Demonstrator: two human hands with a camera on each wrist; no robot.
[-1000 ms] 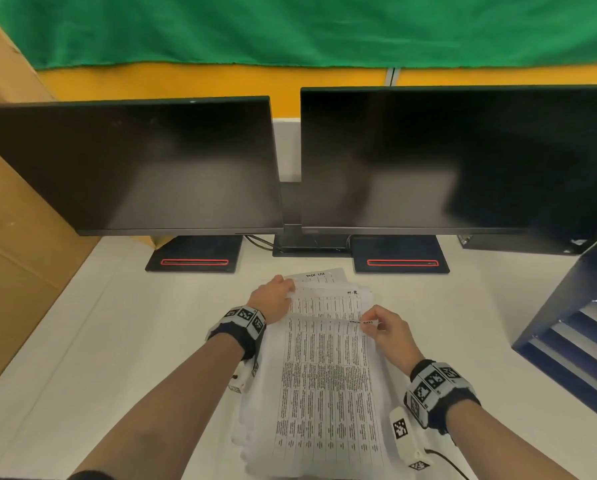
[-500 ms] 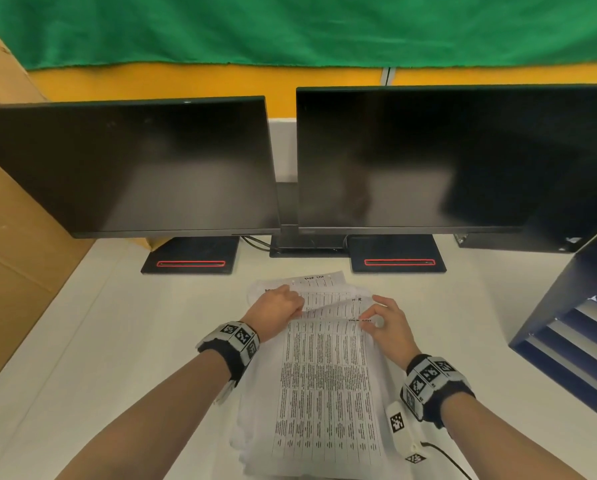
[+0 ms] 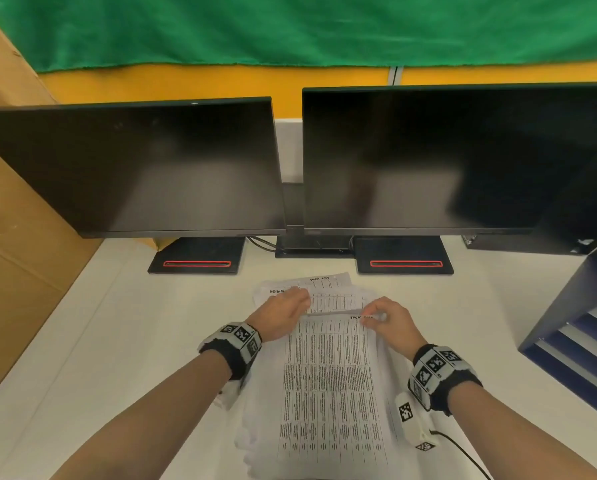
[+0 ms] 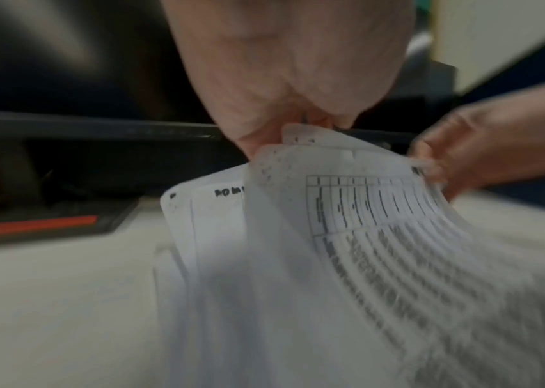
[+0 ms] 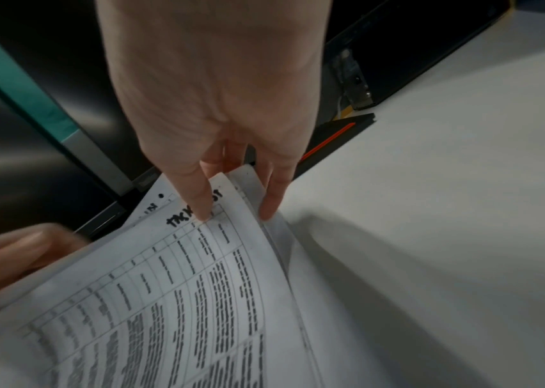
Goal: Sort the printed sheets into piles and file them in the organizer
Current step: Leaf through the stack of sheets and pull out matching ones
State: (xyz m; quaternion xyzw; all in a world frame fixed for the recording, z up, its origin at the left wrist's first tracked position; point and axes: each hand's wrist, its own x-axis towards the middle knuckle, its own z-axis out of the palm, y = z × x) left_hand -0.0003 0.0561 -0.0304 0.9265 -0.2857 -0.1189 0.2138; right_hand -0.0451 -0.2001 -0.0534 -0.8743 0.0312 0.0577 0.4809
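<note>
White sheets lifted at their far edge

White printed sheets lie in a loose pile on the pale tabletop, near its front edge and in line with the gap between the two dark monitors. Left hand has its fingers curled around the far left corner of the upper sheets, pinching them and raising that corner off the pile (the wrist view is blurred, yet the grip is plain). Right hand holds the far right corner: one finger lies straight on top of the page beside the handwritten heading, another runs down the side edge, and the rest tuck under the lifted paper. Between the two hands the top pages bow upward, and further sheets with handwritten headings show beyond them, toward the monitor stands. Dark blue organizer with its stacked trays stands at the right edge of the tabletop, well apart from the pile
</note>
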